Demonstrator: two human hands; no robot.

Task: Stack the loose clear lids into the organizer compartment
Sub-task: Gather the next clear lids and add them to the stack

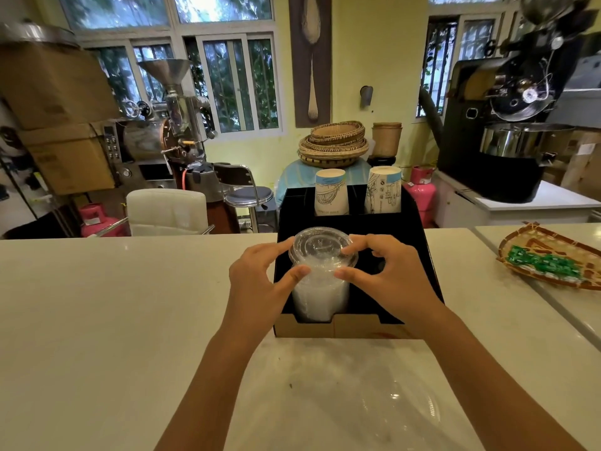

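Note:
A tall stack of clear lids [320, 288] stands in the front left compartment of the black organizer [413, 229] on the counter. My left hand [260, 278] grips the stack's upper left side with thumb and fingers. My right hand [387, 271] holds its upper right side the same way. The top lid [322, 245] sits between my fingertips, slightly tilted. A clear plastic sleeve or lid [400, 405] lies on the counter near me, hard to make out.
Two stacks of printed paper cups [331, 193] [383, 190] fill the organizer's rear compartments. A woven tray with green sweets [549, 262] lies at the right. White countertop [113, 304] spreads to the left. Coffee roasters, baskets and chairs stand beyond the counter.

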